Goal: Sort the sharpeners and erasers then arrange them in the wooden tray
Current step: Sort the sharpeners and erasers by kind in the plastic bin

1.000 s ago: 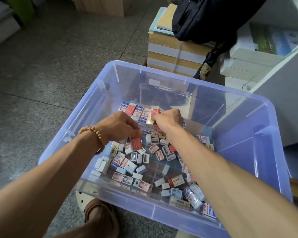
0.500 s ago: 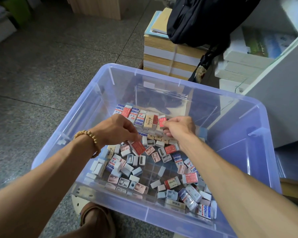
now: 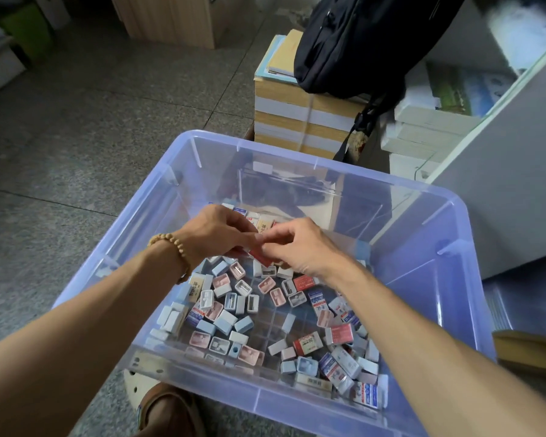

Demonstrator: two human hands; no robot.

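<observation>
Left hand: our left hand, with a beaded bracelet at the wrist, reaches into the bin; its fingers are curled and its grip meets the red eraser from the left.
Right hand: our right hand faces the left one, fingers curled, its grip pinching the same red eraser from the right; the fingertips of both hands are touching or nearly so.
Red eraser: we hold it between both hands, just above the pile, toward the far middle of the bin.
Bin: a clear bluish plastic bin stands on the floor and carries everything we are sorting.
Loose pile: pink, blue and white sharpeners lie mixed with red and blue wrapped erasers across the bin bottom, densest along the near edge and the near right corner.
Far row: a line of erasers stands behind our hands near the bin's far wall.
Tray: we see clear partition lines under the pile, but cannot tell whether a wooden tray is there.
Surroundings: a stack of books with a black bag on it stands beyond the far edge; a brown shoe shows at the near edge.
</observation>
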